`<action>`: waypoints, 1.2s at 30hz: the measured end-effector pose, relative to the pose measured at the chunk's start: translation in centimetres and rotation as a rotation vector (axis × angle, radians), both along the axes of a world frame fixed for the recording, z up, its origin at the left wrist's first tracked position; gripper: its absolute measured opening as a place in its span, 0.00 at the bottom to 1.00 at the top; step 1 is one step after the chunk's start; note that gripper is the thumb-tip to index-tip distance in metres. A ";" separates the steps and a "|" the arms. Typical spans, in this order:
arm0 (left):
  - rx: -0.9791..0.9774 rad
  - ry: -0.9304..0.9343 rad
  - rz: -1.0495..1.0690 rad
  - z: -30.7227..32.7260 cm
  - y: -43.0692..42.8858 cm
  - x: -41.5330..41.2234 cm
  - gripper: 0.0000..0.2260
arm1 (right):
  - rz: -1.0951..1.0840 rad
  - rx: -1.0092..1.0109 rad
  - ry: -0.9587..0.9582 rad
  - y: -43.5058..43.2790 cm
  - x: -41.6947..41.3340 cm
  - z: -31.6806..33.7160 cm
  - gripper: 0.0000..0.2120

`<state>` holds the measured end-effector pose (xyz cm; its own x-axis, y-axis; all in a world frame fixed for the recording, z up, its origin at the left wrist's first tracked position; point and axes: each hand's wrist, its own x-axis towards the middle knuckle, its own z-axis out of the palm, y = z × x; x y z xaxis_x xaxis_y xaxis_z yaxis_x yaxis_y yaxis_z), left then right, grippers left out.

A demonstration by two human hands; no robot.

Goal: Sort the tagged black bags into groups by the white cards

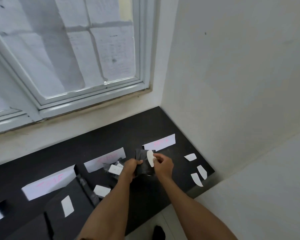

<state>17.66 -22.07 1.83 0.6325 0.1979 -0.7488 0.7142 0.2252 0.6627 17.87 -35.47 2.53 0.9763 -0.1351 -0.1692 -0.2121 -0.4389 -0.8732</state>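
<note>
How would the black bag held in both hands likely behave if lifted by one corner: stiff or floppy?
Probably floppy: the black bag looks crumpled and folded between the left hand and right hand. Likely light, since fingertips alone seem to hold it above the counter. Its white tag curves, suggesting thin, bendable paper.

Crumpled black bag [142, 163] held before white cards [160, 142].
</note>
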 end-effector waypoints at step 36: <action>-0.066 -0.340 0.362 5.9 15.9 -9.5 0.19 | 0.348 0.123 0.022 16.8 -6.6 3.4 0.22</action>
<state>8.21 -6.19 7.69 0.7423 0.4090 -0.5308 0.3286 0.4682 0.8203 11.30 -18.62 5.96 0.9562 0.2273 -0.1846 -0.0874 -0.3801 -0.9208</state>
